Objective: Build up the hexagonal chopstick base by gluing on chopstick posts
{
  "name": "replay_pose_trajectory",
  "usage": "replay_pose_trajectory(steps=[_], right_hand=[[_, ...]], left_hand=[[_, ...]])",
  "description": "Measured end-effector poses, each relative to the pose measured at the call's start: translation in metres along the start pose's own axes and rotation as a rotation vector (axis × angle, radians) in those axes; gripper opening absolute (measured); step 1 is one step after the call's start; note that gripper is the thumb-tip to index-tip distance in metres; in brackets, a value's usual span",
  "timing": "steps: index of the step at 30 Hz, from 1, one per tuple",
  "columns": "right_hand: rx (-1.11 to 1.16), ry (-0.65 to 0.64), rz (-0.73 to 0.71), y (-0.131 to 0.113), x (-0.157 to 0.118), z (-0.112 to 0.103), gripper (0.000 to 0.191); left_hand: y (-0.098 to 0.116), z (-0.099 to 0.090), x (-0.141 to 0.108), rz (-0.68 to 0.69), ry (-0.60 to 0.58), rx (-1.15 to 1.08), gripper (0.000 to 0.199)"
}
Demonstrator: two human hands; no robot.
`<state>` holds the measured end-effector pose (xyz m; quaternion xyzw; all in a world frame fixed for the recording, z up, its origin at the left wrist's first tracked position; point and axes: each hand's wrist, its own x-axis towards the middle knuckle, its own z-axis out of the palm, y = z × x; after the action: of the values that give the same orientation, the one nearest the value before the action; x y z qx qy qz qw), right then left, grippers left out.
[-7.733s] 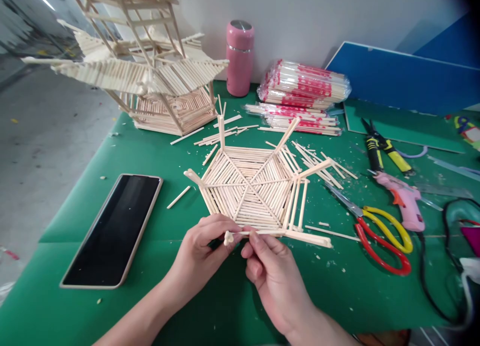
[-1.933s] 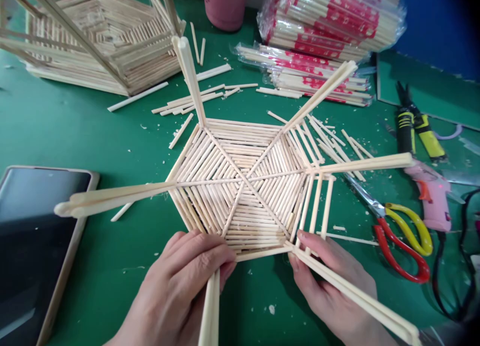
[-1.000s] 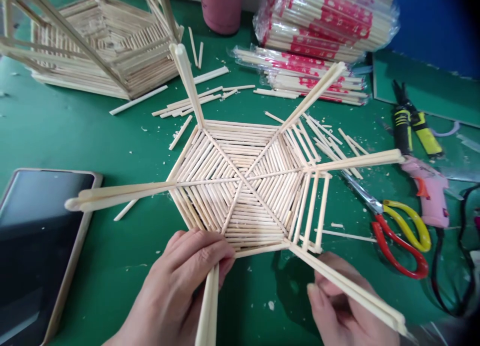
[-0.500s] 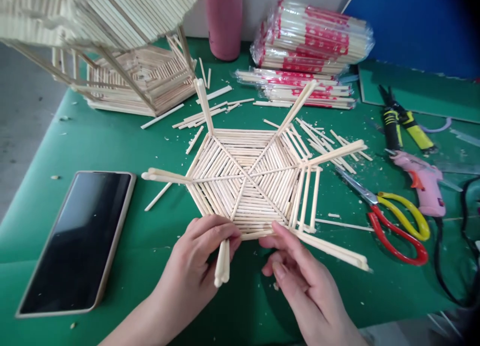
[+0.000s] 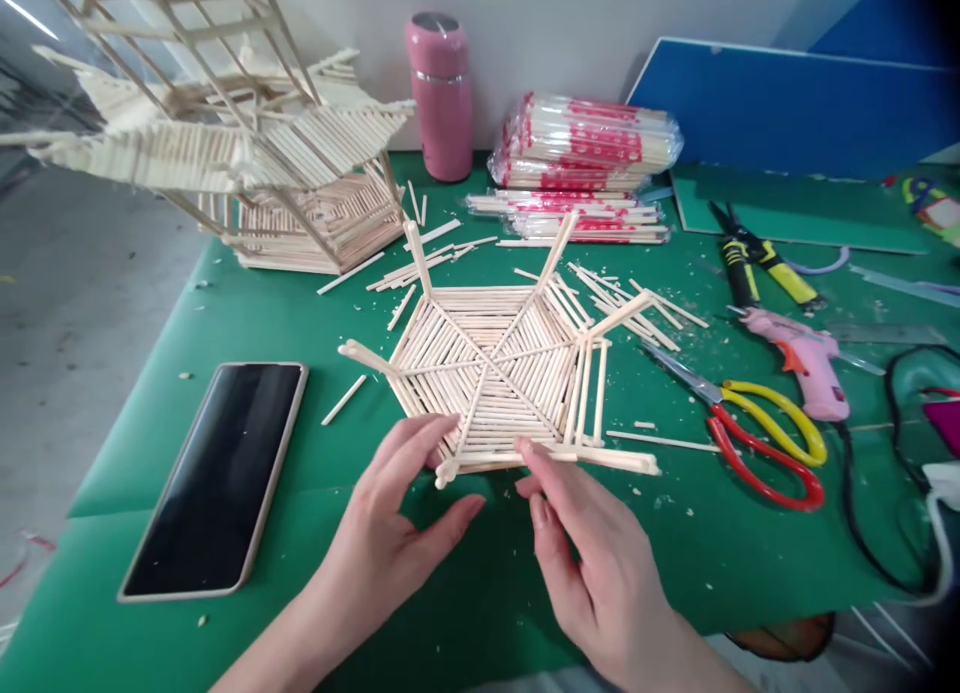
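A hexagonal frame of pale wooden sticks lies before me, its panels filled with rows of sticks and paired sticks jutting up and outward at the corners. My left hand is at its near left corner, thumb spread well away and fingertips against the frame behind the corner post. At the near edge, my right hand has its index finger over a stick and another finger below it, gripping the edge lightly. Short rail sticks run along the right side.
A tiered stick pavilion stands back left, near a pink flask and wrapped chopsticks. A phone lies left. At right are scissors, pliers and a pink glue gun. Cut sticks are scattered about.
My left hand has let go of the near left corner, its thumb moving away. My right hand stays at the near edge. The camera view has tilted up, showing more of the background.
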<state>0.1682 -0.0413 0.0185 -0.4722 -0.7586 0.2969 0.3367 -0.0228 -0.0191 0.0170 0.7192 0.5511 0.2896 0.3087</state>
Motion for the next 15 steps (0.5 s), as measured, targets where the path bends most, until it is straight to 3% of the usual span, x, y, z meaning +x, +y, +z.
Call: replay_pose_trajectory(steps=[2,5,7,11,15], right_hand=[[-0.061,-0.027,-0.080,-0.004,-0.003,-0.009,0.059],[-0.094,-0.093,-0.137,-0.011,-0.011,-0.022,0.058],[-0.114,-0.159,-0.199,-0.015,-0.016,-0.028,0.056],[-0.131,-0.212,-0.219,-0.018,-0.022,-0.031,0.048],[-0.041,-0.189,-0.114,-0.021,-0.027,-0.037,0.039]], left_hand=[[0.008,-0.005,-0.017,0.013,0.133,0.073,0.054],[0.028,-0.006,-0.043,0.154,0.325,0.227,0.043],[0.044,0.001,-0.050,0.217,0.255,0.232,0.035],[0.065,0.022,-0.036,0.170,-0.002,0.096,0.036],[0.074,0.038,-0.024,0.193,-0.030,-0.082,0.028]])
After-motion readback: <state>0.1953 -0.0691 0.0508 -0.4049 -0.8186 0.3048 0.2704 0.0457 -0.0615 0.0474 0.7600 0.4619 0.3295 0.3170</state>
